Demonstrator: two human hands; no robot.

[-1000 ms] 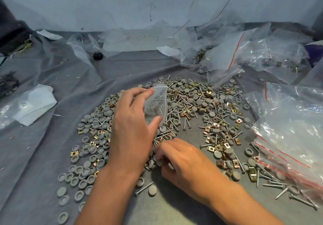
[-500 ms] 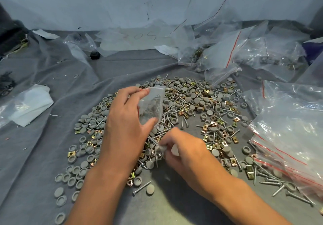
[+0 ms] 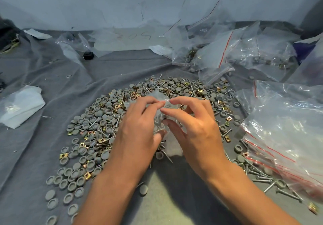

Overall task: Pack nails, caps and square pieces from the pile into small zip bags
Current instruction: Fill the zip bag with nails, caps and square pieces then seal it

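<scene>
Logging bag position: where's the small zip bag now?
Head view, centre: small zip bag pinched at its top between left hand and right hand, above the pile.

Grey caps (image 3: 97, 113) spread across grey cloth (image 3: 43, 146), brass-yellow square pieces (image 3: 102, 140) and silver nails (image 3: 167, 155) mixed in. Clear small zip bag (image 3: 158, 96) with thin red seal line at pile's centre. Clear bags (image 3: 286, 132) with red stripes at 3 o'clock. Black knob (image 3: 88, 55) at 11 o'clock. Pale blue-white wall (image 3: 104, 2) at 12 o'clock.
</scene>
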